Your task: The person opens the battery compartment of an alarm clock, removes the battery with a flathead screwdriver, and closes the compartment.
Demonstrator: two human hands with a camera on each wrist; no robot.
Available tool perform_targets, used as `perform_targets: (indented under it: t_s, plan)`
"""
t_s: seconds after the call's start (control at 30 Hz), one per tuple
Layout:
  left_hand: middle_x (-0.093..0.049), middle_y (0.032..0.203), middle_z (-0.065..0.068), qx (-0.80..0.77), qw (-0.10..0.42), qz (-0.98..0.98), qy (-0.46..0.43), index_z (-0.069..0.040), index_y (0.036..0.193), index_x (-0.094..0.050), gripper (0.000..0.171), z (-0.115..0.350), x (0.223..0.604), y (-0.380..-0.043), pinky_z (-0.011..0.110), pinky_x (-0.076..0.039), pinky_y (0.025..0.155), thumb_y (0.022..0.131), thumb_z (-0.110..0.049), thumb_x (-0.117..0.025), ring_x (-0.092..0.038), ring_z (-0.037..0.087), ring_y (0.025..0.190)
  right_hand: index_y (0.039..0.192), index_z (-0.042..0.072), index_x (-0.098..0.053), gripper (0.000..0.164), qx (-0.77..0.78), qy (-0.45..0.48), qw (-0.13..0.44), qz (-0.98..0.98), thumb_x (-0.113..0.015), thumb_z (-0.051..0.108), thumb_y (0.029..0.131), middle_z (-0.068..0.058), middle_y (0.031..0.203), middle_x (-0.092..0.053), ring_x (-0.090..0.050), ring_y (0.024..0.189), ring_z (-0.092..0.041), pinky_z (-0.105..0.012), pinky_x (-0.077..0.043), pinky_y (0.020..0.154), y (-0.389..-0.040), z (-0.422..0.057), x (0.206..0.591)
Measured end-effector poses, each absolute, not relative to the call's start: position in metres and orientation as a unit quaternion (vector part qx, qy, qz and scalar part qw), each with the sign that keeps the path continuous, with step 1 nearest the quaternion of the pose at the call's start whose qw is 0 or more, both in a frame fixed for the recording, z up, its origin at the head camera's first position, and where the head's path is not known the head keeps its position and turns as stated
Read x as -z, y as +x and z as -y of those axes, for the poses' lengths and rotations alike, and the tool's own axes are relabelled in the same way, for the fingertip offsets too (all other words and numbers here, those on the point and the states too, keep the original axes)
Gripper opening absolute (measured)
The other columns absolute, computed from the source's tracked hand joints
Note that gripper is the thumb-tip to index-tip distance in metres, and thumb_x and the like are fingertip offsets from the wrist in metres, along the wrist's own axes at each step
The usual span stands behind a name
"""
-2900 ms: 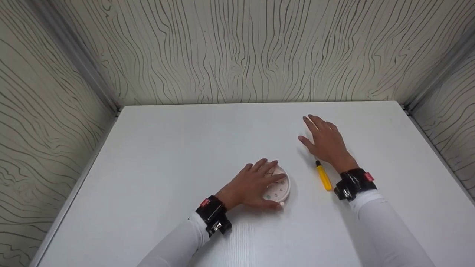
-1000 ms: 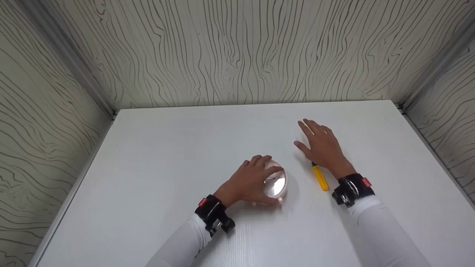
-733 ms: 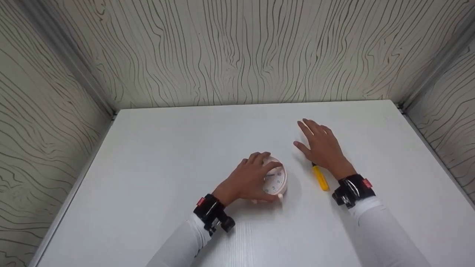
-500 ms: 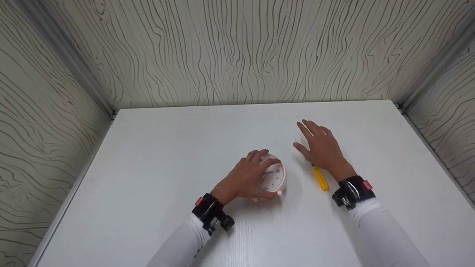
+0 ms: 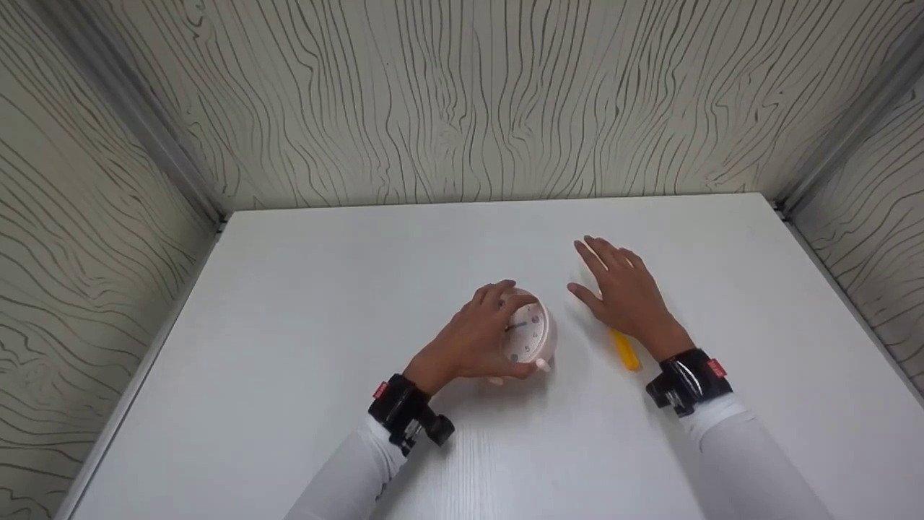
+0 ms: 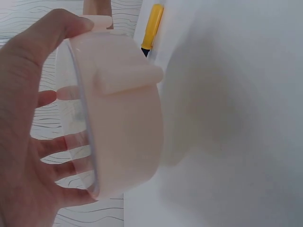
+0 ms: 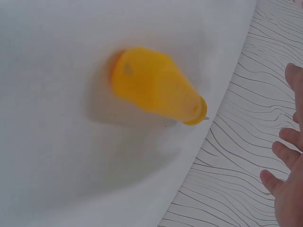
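A round, pale pink alarm clock (image 5: 525, 334) with small peg feet is in my left hand (image 5: 473, 339). The thumb (image 6: 49, 30) presses its edge near one foot, and the other fingers reach across the front to the far rim. In the left wrist view the clock's side (image 6: 125, 123) faces the camera and a shadow lies beneath it. To the right, my right hand (image 5: 629, 296) is spread with loose fingers, holding nothing. It hides the front part of a screwdriver (image 5: 624, 352) lying on the table; the yellow handle (image 7: 154, 82) shows large in the right wrist view.
The white table (image 5: 310, 303) ends at a back wall (image 5: 447, 101) with a wood-grain pattern, and similar panels rise at both sides. Each wrist wears a black camera band (image 5: 693, 383). Grey metal posts stand in the back corners.
My left hand has closed round the clock and tilted it up, shifting it slightly away from me. My right hand has moved slightly toward me, covering more of the screwdriver.
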State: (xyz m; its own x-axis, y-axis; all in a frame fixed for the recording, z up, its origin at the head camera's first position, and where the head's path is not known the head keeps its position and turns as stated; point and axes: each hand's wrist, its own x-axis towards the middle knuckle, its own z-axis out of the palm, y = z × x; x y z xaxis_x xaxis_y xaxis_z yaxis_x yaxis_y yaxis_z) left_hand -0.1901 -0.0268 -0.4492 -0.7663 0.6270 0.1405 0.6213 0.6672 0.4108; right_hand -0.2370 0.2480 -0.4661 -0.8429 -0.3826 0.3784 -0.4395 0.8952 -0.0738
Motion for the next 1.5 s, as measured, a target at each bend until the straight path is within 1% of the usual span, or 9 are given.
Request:
perform_targets:
  t_s: [0.43, 0.6, 0.7, 0.8, 0.9, 0.97, 1.13, 1.33, 1.5]
  plan:
    - [-0.028, 0.156, 0.003, -0.258, 0.022, -0.908, 0.329, -0.033, 0.141, -0.036, 0.083, 0.029, 0.448, -0.190, 0.046, -0.047, 0.102, 0.072, -0.064, -0.070, -0.026, 0.023, 0.146, 0.151, 0.010, -0.034, 0.072, -0.083, 0.213, 0.178, 0.957, -0.062, 0.043, 0.093, -0.014, 0.153, -0.040, -0.039, 0.140, -0.030, -0.054, -0.032, 0.113, -0.232, -0.243, 0.464]
    - [-0.027, 0.156, 0.005, -0.274, 0.021, -0.902, 0.331, -0.031, 0.142, -0.033, 0.085, 0.030, 0.450, -0.189, 0.045, -0.048, 0.102, 0.072, -0.062, -0.072, -0.027, 0.023, 0.144, 0.151, 0.010, -0.034, 0.072, -0.082, 0.218, 0.182, 0.955, -0.061, 0.043, 0.093, -0.013, 0.154, -0.039, -0.038, 0.140, -0.030, -0.053, -0.032, 0.113, -0.229, -0.241, 0.462]
    - [-0.027, 0.155, 0.007, -0.281, 0.014, -0.899, 0.337, -0.033, 0.146, -0.028, 0.090, 0.031, 0.451, -0.190, 0.045, -0.048, 0.101, 0.073, -0.059, -0.073, -0.029, 0.024, 0.144, 0.151, 0.010, -0.034, 0.072, -0.084, 0.225, 0.188, 0.952, -0.062, 0.043, 0.092, -0.013, 0.154, -0.039, -0.039, 0.139, -0.030, -0.053, -0.032, 0.113, -0.228, -0.241, 0.461]
    - [-0.025, 0.156, 0.009, -0.287, 0.016, -0.895, 0.341, -0.040, 0.150, -0.025, 0.093, 0.032, 0.451, -0.190, 0.046, -0.048, 0.101, 0.073, -0.056, -0.075, -0.030, 0.026, 0.143, 0.151, 0.011, -0.034, 0.073, -0.090, 0.230, 0.191, 0.950, -0.063, 0.043, 0.092, -0.013, 0.154, -0.039, -0.039, 0.139, -0.030, -0.054, -0.033, 0.112, -0.227, -0.241, 0.462]
    - [-0.023, 0.157, 0.009, -0.293, 0.023, -0.893, 0.342, -0.046, 0.149, -0.027, 0.091, 0.032, 0.450, -0.189, 0.048, -0.047, 0.102, 0.073, -0.056, -0.075, -0.031, 0.027, 0.142, 0.151, 0.011, -0.034, 0.074, -0.092, 0.234, 0.190, 0.949, -0.063, 0.044, 0.091, -0.013, 0.154, -0.038, -0.039, 0.140, -0.029, -0.054, -0.034, 0.111, -0.226, -0.241, 0.463]
    - [-0.022, 0.157, 0.010, -0.294, 0.026, -0.893, 0.341, -0.047, 0.148, -0.030, 0.088, 0.033, 0.450, -0.189, 0.047, -0.047, 0.101, 0.073, -0.056, -0.075, -0.032, 0.028, 0.141, 0.151, 0.012, -0.034, 0.074, -0.093, 0.236, 0.188, 0.949, -0.064, 0.044, 0.091, -0.013, 0.155, -0.038, -0.039, 0.140, -0.030, -0.055, -0.034, 0.111, -0.225, -0.241, 0.463]
    - [-0.024, 0.156, 0.009, -0.304, 0.019, -0.889, 0.343, -0.044, 0.146, -0.036, 0.083, 0.034, 0.449, -0.189, 0.047, -0.047, 0.101, 0.073, -0.054, -0.076, -0.033, 0.027, 0.140, 0.151, 0.012, -0.034, 0.075, -0.101, 0.242, 0.185, 0.947, -0.065, 0.043, 0.090, -0.013, 0.155, -0.037, -0.039, 0.139, -0.030, -0.055, -0.034, 0.111, -0.224, -0.242, 0.464]
    - [-0.033, 0.151, 0.005, -0.325, 0.003, -0.879, 0.349, -0.039, 0.145, -0.037, 0.082, 0.035, 0.449, -0.192, 0.049, -0.045, 0.105, 0.074, -0.053, -0.075, -0.026, 0.024, 0.145, 0.153, 0.015, -0.031, 0.076, -0.118, 0.247, 0.169, 0.947, -0.064, 0.043, 0.091, -0.011, 0.157, -0.033, -0.040, 0.138, -0.030, -0.055, -0.034, 0.111, -0.220, -0.240, 0.465]
    - [-0.038, 0.146, 0.001, -0.341, -0.013, -0.870, 0.357, -0.034, 0.145, -0.038, 0.082, 0.035, 0.449, -0.192, 0.047, -0.044, 0.106, 0.074, -0.054, -0.074, -0.024, 0.020, 0.145, 0.153, 0.015, -0.031, 0.077, -0.125, 0.249, 0.165, 0.946, -0.065, 0.043, 0.090, -0.011, 0.157, -0.033, -0.042, 0.136, -0.032, -0.056, -0.036, 0.110, -0.216, -0.238, 0.464]
